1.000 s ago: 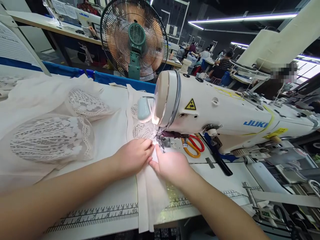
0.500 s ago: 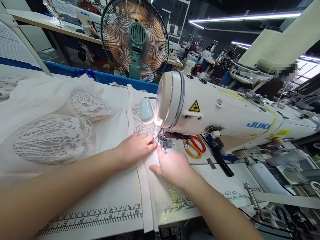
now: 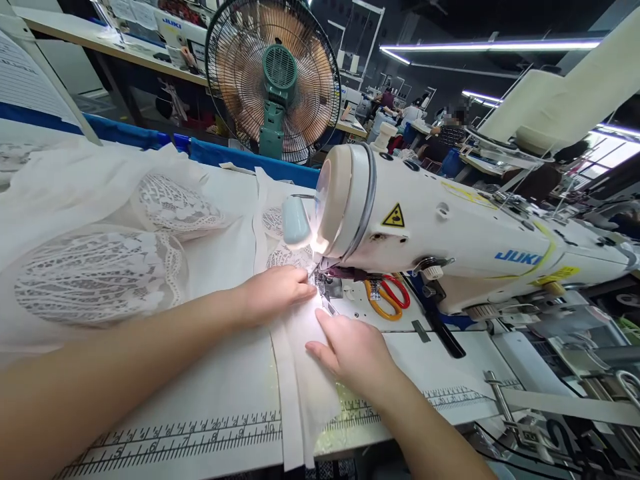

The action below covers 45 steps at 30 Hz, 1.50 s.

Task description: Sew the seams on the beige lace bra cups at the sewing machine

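A white JUKI sewing machine stands on the table, its lamp lighting the needle area. A narrow strip of cream fabric runs from the table's front edge up under the presser foot. My left hand lies on the strip just left of the needle, fingers bent and pressed to the cloth. My right hand rests flat on the strip below the needle, fingers stretched out toward it.
Cream lace-panelled fabric is spread over the left of the table. Orange and red scissors lie under the machine arm. A ruler scale is printed along the table front. A standing fan is behind; other people work far back.
My right hand has slid back toward me along the strip, away from the needle. My left hand has stayed beside the presser foot, edging slightly forward.
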Available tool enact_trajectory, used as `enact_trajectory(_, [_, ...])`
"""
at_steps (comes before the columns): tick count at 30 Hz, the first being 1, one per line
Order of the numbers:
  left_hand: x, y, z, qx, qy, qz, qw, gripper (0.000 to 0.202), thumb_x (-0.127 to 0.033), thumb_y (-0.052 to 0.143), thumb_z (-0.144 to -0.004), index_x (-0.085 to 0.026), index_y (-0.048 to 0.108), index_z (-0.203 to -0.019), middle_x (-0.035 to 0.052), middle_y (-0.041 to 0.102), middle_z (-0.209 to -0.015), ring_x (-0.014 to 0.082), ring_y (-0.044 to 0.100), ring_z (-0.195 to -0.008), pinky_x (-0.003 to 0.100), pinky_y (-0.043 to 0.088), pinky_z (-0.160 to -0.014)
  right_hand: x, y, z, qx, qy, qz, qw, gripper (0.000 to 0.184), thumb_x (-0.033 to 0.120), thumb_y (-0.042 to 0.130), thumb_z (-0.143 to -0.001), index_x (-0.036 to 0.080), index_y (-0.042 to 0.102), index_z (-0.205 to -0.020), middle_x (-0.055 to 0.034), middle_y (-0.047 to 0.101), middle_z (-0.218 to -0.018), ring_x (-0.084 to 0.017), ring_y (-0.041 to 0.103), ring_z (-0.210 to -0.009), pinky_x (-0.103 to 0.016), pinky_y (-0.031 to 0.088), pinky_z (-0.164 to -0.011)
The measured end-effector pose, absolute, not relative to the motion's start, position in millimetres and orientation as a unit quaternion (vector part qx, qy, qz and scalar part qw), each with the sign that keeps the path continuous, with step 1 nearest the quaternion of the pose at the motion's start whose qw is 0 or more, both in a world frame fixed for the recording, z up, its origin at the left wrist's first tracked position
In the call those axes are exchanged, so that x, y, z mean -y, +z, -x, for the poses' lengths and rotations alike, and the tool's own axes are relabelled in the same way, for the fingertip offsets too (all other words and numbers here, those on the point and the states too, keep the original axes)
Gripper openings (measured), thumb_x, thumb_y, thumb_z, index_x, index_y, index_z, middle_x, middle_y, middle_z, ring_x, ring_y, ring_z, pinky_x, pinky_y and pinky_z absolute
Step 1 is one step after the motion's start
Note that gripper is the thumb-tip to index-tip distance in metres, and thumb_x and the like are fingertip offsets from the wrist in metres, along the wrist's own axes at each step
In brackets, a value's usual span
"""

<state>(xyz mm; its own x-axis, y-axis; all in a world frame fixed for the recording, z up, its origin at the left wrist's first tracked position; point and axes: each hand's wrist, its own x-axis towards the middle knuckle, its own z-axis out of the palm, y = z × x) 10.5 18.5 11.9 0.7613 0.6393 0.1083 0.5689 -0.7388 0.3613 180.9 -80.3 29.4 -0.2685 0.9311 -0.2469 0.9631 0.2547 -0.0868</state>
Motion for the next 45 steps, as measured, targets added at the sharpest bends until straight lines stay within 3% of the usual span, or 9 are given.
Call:
enact_trajectory(5, [-11, 16, -4, -0.348, 0.145, -0.914, 0.149, 0.025, -0.034, 0.041, -0.086, -0.019, 0.061, -0.084, 0.0045, 0.058, -0.079, 0.0194, 0.053, -0.076, 0.030, 0.038, -0.066, 69, 42, -183, -0.796, -0.056, -0.600, 0.051, 0.029, 0.033, 0.038, -0.093, 0.021, 0.062, -0.104, -0.0053, 0.066, -0.085, -0.021, 0.061, -0.074, -0.029, 0.036, -0.053])
enact_trajectory(9, [-4, 27, 20, -0.576, 0.196, -0.781, 0.139, 0.022, -0.029, 0.042, -0.084, -0.017, 0.058, -0.077, 0.0090, 0.057, -0.089, 0.0230, 0.055, -0.079, 0.032, 0.039, -0.066, 51, 45, -173, -0.815, -0.021, -0.578, 0.044, 0.022, 0.015, 0.042, -0.086, 0.020, 0.062, -0.094, -0.0056, 0.065, -0.093, -0.019, 0.059, -0.074, -0.027, 0.037, -0.051])
enact_trajectory(13, [-5, 39, 28, -0.705, 0.193, -0.612, 0.303, 0.028, -0.034, 0.064, -0.071, -0.018, 0.050, -0.053, 0.0055, 0.054, -0.068, 0.0222, 0.054, -0.064, 0.030, 0.033, -0.056, 34, 37, -153, -0.845, -0.022, -0.534, 0.012, 0.027, 0.009, 0.042, -0.083, 0.020, 0.063, -0.096, -0.0054, 0.066, -0.097, -0.019, 0.060, -0.083, -0.026, 0.042, -0.057])
enact_trajectory(19, [-6, 42, 16, -0.673, 0.275, -0.481, 0.489, 0.020, -0.032, 0.055, -0.084, -0.017, 0.048, -0.071, 0.0005, 0.054, -0.064, 0.0097, 0.052, -0.050, 0.023, 0.043, -0.050, 21, 25, -133, -0.849, -0.014, -0.528, -0.004, 0.027, 0.005, 0.044, -0.081, 0.015, 0.067, -0.090, -0.0113, 0.066, -0.090, -0.021, 0.061, -0.071, -0.028, 0.043, -0.055])
enact_trajectory(26, [-9, 36, 24, -0.594, 0.279, -0.446, 0.609, 0.046, -0.053, 0.067, -0.071, -0.018, 0.039, -0.059, -0.0084, 0.037, -0.047, 0.0014, 0.026, -0.036, 0.014, 0.014, -0.034, 25, 15, -140, -0.859, -0.001, -0.508, -0.061, 0.021, 0.010, 0.041, -0.086, 0.015, 0.062, -0.088, -0.0089, 0.062, -0.091, -0.018, 0.057, -0.072, -0.027, 0.040, -0.057])
enact_trajectory(31, [-10, 25, 21, -0.565, 0.228, -0.503, 0.614, 0.052, -0.062, 0.069, -0.061, -0.015, 0.049, -0.053, -0.0045, 0.044, -0.035, 0.0046, 0.036, -0.032, 0.017, 0.024, -0.034, 22, 8, -142, -0.860, -0.005, -0.504, -0.081, 0.018, 0.015, 0.042, -0.087, 0.017, 0.059, -0.085, -0.0069, 0.061, -0.087, -0.017, 0.055, -0.070, -0.027, 0.035, -0.054])
enact_trajectory(37, [-11, 24, 21, -0.559, 0.141, -0.548, 0.606, 0.062, -0.073, 0.057, -0.065, -0.011, 0.059, -0.057, 0.0074, 0.061, -0.044, 0.0131, 0.054, -0.038, 0.024, 0.043, -0.043, 21, 10, -138, -0.844, -0.021, -0.531, -0.073, 0.015, 0.013, 0.044, -0.084, 0.016, 0.060, -0.084, -0.0076, 0.062, -0.085, -0.017, 0.054, -0.065, -0.028, 0.031, -0.051])
enact_trajectory(41, [-12, 30, 14, -0.564, 0.105, -0.560, 0.598, 0.054, -0.063, 0.054, -0.074, -0.011, 0.062, -0.061, 0.0088, 0.064, -0.048, 0.0162, 0.059, -0.043, 0.026, 0.047, -0.048, 22, 14, -137, -0.840, -0.035, -0.538, -0.063, 0.014, 0.014, 0.047, -0.084, 0.016, 0.060, -0.085, -0.0074, 0.062, -0.085, -0.018, 0.055, -0.067, -0.028, 0.034, -0.055])
enact_trajectory(45, [-11, 32, 9, -0.597, 0.128, -0.595, 0.522, 0.050, -0.040, 0.044, -0.085, -0.014, 0.053, -0.043, 0.0032, 0.052, -0.035, 0.0123, 0.048, -0.034, 0.023, 0.039, -0.043, 22, 19, -138, -0.839, -0.036, -0.540, -0.051, 0.017, 0.015, 0.043, -0.088, 0.016, 0.061, -0.088, -0.0083, 0.063, -0.090, -0.018, 0.055, -0.071, -0.027, 0.037, -0.058])
